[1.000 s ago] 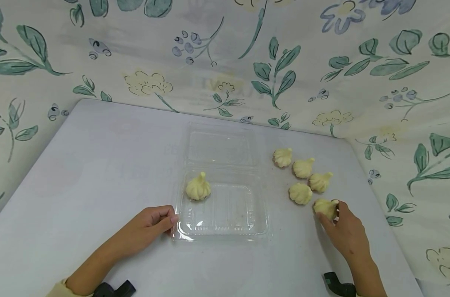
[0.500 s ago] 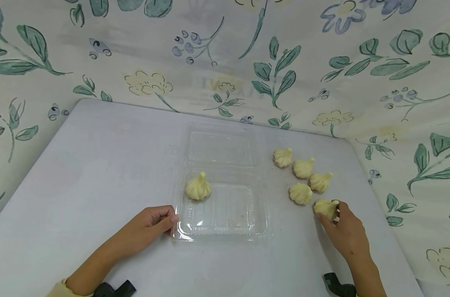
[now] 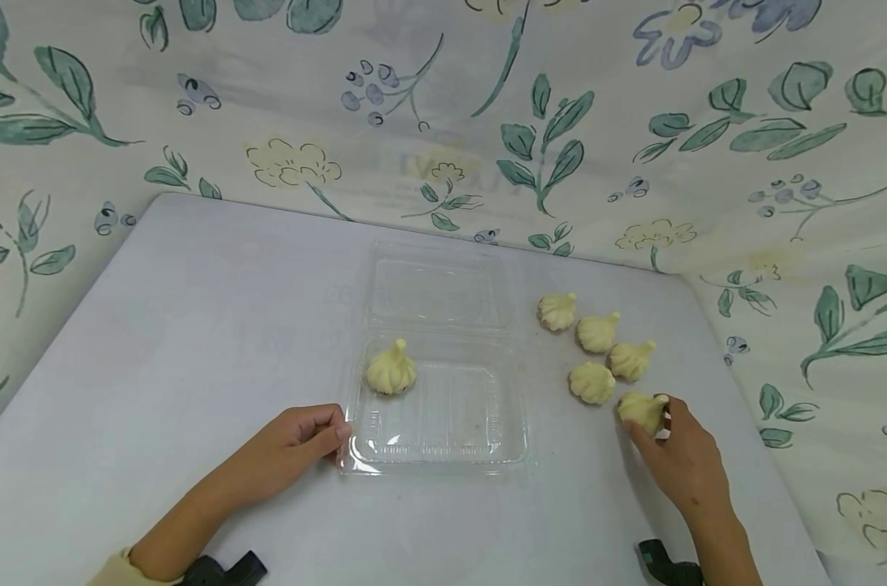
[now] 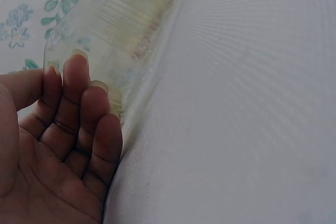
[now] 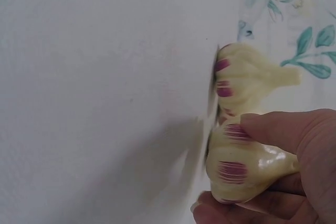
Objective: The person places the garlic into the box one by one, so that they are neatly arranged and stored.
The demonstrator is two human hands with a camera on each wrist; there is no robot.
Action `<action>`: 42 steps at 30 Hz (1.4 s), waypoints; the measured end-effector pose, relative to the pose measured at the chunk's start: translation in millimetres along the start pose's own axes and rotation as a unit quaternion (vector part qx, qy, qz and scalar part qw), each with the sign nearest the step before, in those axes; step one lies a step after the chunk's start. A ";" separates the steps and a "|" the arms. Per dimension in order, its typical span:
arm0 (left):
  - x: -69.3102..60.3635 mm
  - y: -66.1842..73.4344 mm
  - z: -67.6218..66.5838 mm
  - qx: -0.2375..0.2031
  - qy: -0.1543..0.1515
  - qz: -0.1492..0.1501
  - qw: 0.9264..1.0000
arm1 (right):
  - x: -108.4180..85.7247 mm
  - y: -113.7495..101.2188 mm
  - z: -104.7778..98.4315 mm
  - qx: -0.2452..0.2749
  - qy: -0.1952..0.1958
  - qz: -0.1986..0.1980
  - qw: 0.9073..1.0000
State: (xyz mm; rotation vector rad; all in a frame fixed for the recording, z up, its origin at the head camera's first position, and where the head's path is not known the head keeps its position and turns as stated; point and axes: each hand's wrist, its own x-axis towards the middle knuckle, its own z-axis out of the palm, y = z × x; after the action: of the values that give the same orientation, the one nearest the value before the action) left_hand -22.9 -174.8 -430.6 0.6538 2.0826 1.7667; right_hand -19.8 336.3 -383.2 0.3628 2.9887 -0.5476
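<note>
A clear plastic clamshell container [image 3: 443, 407] lies with its lid [image 3: 438, 285] folded back on the white table. One garlic bulb [image 3: 391, 370] sits in the left rear part of its base. My left hand [image 3: 300, 443] pinches the container's near left rim between thumb and fingers, as the left wrist view also shows [image 4: 68, 129]. Off to the right, my right hand [image 3: 685, 456] grips a garlic bulb [image 5: 247, 166] with purple streaks, thumb on one side and fingers on the other. This bulb appears to be on or just above the table; I cannot tell which.
Several more garlic bulbs [image 3: 592, 382] stand in a loose group right of the container, just beyond my right hand. The white table [image 3: 216, 325] ends at a flower-patterned cloth [image 3: 443, 106] behind and at both sides. Black wrist devices [image 3: 227, 570] show at the bottom edge.
</note>
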 end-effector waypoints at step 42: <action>0.2 0.3 -0.4 0.005 0.005 -0.003 1.000 | -30.5 -68.2 -18.9 0.004 0.102 -0.096 0.990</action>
State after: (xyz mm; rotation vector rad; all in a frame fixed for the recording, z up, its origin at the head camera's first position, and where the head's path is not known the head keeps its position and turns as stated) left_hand -23.3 -175.0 -430.3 0.6435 2.0989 1.7603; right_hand -7.8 274.6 -338.7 0.1403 3.2428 -0.5720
